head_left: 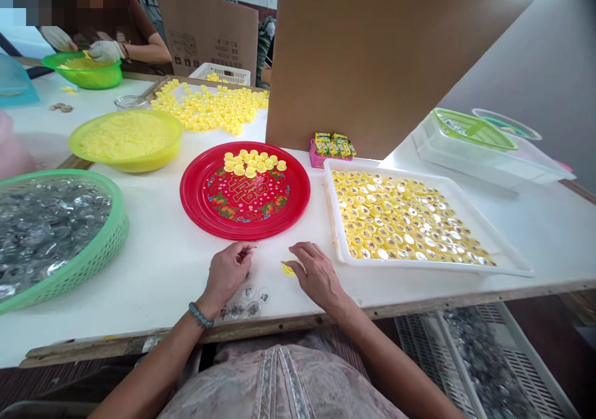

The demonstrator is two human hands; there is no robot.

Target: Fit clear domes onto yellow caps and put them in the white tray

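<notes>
my left grip (229,271) — fingers pinched, can't tell on what; my right grip (318,276) half curled, touching a yellow cap (288,270), hold unclear — on the white surface (158,295), clear plastic domes (244,302) beside my left wrist.

Red plastic plate (189,189) bearing yellow discs is resting between a green basket (116,233) of clear pieces and a white tray (419,265) of yellow pieces; a co-worker's gloved hand (106,51) is working over a green bowl (84,79); a cardboard sheet (363,65) is standing behind.
</notes>
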